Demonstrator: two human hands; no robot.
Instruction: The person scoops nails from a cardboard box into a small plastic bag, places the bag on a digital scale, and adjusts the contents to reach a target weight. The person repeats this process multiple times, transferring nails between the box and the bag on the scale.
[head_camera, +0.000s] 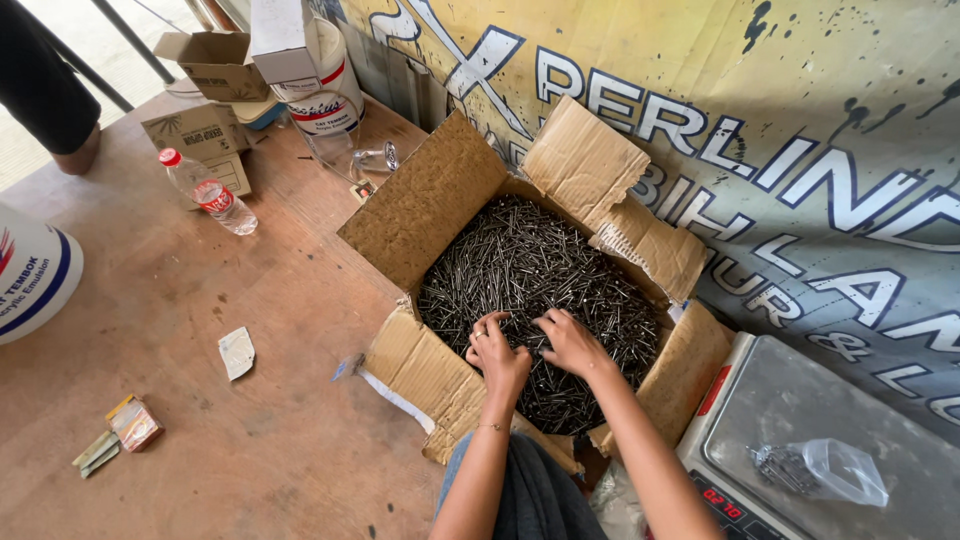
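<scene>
Box: open cardboard box (430, 200), flaps torn and splayed, on the wooden bench (200, 330); taken as landmark.
Nails: dark nails (530, 260) heaped inside the box, filling it.
Left hand: left hand (497, 355) on the nails at the near edge of the box, fingers curled down into the heap; whether pinching any, cannot tell.
Right hand: right hand (570, 342) just beside the left, on the nails, fingers bent and partly buried; grip hidden.
Scale: grey scale (790, 400) right of the box, cut off by the frame edge; clear bag (825, 468) with a few nails on it.
Bottle: plastic bottle (210, 192) lying left of the box.
Bucket: white bucket (325, 95) behind the box, partly hidden by small cartons (205, 95).
</scene>
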